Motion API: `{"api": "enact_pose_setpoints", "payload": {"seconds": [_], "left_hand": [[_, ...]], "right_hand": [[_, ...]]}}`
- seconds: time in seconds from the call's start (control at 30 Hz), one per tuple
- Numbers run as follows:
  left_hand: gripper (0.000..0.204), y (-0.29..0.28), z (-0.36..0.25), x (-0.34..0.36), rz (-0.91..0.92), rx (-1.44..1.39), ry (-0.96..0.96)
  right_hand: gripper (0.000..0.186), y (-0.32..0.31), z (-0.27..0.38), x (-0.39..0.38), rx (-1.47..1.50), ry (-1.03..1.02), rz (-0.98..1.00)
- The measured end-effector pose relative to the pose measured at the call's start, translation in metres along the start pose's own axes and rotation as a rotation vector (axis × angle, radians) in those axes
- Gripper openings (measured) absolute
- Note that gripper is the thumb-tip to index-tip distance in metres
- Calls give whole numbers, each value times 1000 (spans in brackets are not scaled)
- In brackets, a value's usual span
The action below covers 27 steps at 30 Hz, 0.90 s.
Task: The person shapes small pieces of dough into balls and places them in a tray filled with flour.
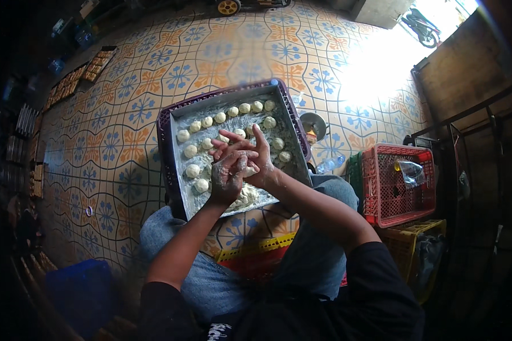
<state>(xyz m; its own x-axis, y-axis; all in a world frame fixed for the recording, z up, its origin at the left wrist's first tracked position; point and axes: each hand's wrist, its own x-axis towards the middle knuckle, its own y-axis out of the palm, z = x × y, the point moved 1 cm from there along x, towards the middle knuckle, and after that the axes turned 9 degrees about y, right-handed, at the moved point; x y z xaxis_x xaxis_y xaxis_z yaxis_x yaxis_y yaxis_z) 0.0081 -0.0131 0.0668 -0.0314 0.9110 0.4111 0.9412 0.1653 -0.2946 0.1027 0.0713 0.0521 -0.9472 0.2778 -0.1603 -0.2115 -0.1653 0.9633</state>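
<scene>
Over a floured grey tray [179, 190], my left hand [228, 175] and my right hand [260, 158] are pressed together, both dusted with flour. The left fingers curl over the right palm, while the right fingers stretch out and its thumb points up. A pale piece of dough [250, 170] shows between the palms, mostly hidden by them. Small round dough balls [232, 112] line the tray's far part and sides, with several partly covered by my fingers. Beneath my wrists, near the tray's front edge, lies a larger lump of dough [247, 196].
The tray rests in a dark purple crate [164, 128] before my knees. A metal pot [313, 126] and a plastic bottle [331, 164] stand to its right, near a red crate [371, 187]. A yellow-and-red crate [256, 247] is between my legs. A blue container [79, 290] sits at lower left.
</scene>
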Motion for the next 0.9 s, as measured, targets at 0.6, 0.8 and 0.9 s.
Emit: {"api": "enact_pose_setpoints", "payload": {"seconds": [0.6,0.8,0.9], "left_hand": [[61,-11,-11,25,-110,377,92],[60,28,-16,11,40,257,240],[57,18,-29,16,152,426,293]], "right_hand": [[84,15,-24,-3,-415,-184,-77],[97,-33,2,7,-25,-65,-109],[89,-50,-7,7,-104,-182,107]]}}
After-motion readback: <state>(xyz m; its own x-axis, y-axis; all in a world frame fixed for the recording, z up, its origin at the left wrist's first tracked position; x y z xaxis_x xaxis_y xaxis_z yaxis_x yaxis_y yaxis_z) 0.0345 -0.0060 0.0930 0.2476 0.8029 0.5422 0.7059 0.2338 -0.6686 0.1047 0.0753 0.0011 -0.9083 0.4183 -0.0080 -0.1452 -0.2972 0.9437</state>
